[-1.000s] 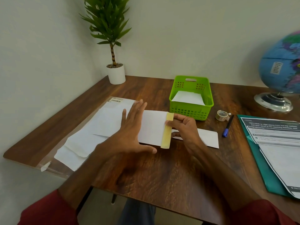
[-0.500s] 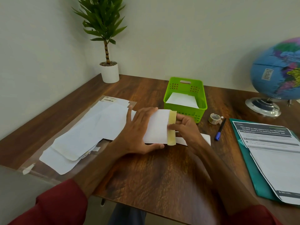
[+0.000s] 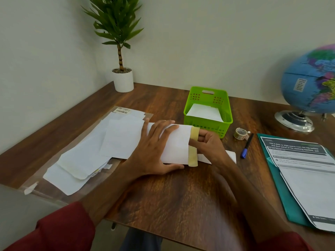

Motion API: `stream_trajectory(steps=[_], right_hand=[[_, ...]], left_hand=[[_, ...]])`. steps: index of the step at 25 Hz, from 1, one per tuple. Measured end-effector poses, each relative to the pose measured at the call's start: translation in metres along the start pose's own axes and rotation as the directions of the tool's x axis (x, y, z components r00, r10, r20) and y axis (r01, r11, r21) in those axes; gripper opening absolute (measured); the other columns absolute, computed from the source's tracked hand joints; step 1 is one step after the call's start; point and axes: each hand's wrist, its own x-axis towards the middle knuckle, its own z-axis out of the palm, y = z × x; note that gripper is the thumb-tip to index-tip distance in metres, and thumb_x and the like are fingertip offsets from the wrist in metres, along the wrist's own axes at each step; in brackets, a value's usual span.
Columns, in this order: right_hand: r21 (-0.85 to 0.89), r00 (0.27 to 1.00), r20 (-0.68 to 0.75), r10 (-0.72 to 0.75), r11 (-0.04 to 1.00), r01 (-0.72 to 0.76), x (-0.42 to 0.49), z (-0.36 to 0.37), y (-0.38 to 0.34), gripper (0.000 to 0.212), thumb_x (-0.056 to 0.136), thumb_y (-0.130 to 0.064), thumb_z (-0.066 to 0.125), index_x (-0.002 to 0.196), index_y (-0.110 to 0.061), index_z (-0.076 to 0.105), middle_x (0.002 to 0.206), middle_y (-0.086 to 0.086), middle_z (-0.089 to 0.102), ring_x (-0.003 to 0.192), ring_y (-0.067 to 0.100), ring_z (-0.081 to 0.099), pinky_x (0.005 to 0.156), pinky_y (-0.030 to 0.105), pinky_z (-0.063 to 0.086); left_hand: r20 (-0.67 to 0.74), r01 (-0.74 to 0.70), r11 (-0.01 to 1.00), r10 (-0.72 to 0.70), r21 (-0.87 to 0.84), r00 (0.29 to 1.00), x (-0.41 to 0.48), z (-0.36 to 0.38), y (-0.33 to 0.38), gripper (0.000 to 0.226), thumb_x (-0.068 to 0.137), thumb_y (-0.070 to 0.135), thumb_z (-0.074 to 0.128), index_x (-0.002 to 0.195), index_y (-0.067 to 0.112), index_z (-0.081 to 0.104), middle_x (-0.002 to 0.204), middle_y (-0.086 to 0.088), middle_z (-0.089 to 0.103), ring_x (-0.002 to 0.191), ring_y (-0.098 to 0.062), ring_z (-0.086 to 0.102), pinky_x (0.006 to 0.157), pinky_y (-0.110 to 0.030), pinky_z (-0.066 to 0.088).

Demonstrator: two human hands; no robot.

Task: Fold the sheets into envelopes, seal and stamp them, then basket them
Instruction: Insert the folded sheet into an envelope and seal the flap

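Since a second ago, lifted off the flat-on-table pose: left hand (image 3: pixel 154 149) now wrapped over the white envelope (image 3: pixel 178 144), thumb tucked under its near edge, fingers spread across the top rather than laid straight. Envelope raised and drawn nearer the green basket (image 3: pixel 208 98), its far corner now just in front of the basket's near wall. Yellow adhesive strip (image 3: pixel 193 146) bent over at its far end, curled around a finger of the right hand (image 3: pixel 208 147). Right hand shifted up beside the strip, fingers pinching it, closer to the basket than before.
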Motion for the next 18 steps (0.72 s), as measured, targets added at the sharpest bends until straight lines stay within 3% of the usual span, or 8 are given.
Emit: stream_trajectory(steps=[3,5,9,13,15,18], right_hand=[[-0.05,0.998,-0.056,-0.041,0.998,0.038,0.0,-0.001,0.003,0.031,0.088,-0.009,0.077,0.119,-0.005,0.073,0.108,0.006,0.078,0.092,0.011,0.076,0.073,0.025,0.059],[-0.063,0.996,-0.078,-0.048,0.997,0.043,0.0,-0.003,0.002,0.03,0.088,-0.009,0.077,0.117,-0.006,0.074,0.107,0.004,0.078,0.085,0.004,0.075,0.069,0.02,0.057],[-0.061,0.998,-0.032,-0.046,0.997,0.044,0.001,-0.011,-0.005,0.023,0.089,-0.012,0.076,0.111,-0.019,0.073,0.099,-0.004,0.076,0.079,-0.003,0.074,0.064,0.018,0.058],[-0.127,0.996,-0.049,-0.074,0.99,0.067,0.0,-0.008,0.0,0.014,0.088,-0.005,0.077,0.1,-0.011,0.076,0.08,-0.016,0.075,0.066,-0.008,0.069,0.06,0.012,0.051],[-0.201,0.991,-0.108,-0.084,0.978,0.061,-0.001,-0.004,0.005,0.014,0.085,-0.007,0.078,0.087,-0.021,0.078,0.071,-0.017,0.075,0.064,-0.004,0.067,0.059,0.02,0.052],[-0.224,0.987,-0.113,-0.116,0.971,0.089,0.0,-0.003,0.007,0.011,0.084,-0.018,0.08,0.087,-0.03,0.079,0.082,-0.008,0.078,0.075,0.006,0.071,0.064,0.024,0.055]], left_hand=[[0.012,-0.021,1.0,0.021,-0.009,1.0,0.0,0.0,0.002,0.115,0.067,0.087,0.062,0.153,0.017,0.032,0.161,-0.001,0.03,0.146,-0.021,0.032,0.119,-0.063,0.015],[0.032,-0.015,1.0,0.015,0.007,0.999,0.0,-0.001,0.003,0.117,0.068,0.087,0.062,0.155,0.017,0.026,0.162,0.0,0.029,0.147,-0.02,0.031,0.119,-0.064,0.013],[0.055,0.031,0.999,-0.03,-0.021,0.998,-0.001,-0.001,-0.004,0.117,0.067,0.087,0.061,0.156,0.02,0.023,0.16,0.003,0.03,0.145,-0.017,0.033,0.121,-0.062,0.012],[0.025,-0.008,0.995,0.011,-0.102,1.0,-0.003,-0.001,-0.004,0.114,0.067,0.082,0.068,0.154,0.018,0.03,0.158,0.002,0.035,0.143,-0.016,0.036,0.123,-0.057,0.016],[-0.021,-0.041,0.994,0.039,-0.106,0.999,-0.003,-0.002,-0.002,0.109,0.068,0.078,0.072,0.15,0.016,0.037,0.153,0.0,0.042,0.14,-0.017,0.041,0.122,-0.056,0.02],[-0.045,-0.04,0.991,0.034,-0.125,0.998,-0.003,-0.003,-0.002,0.104,0.068,0.076,0.074,0.147,0.018,0.041,0.15,0.001,0.046,0.136,-0.015,0.044,0.118,-0.056,0.028]])
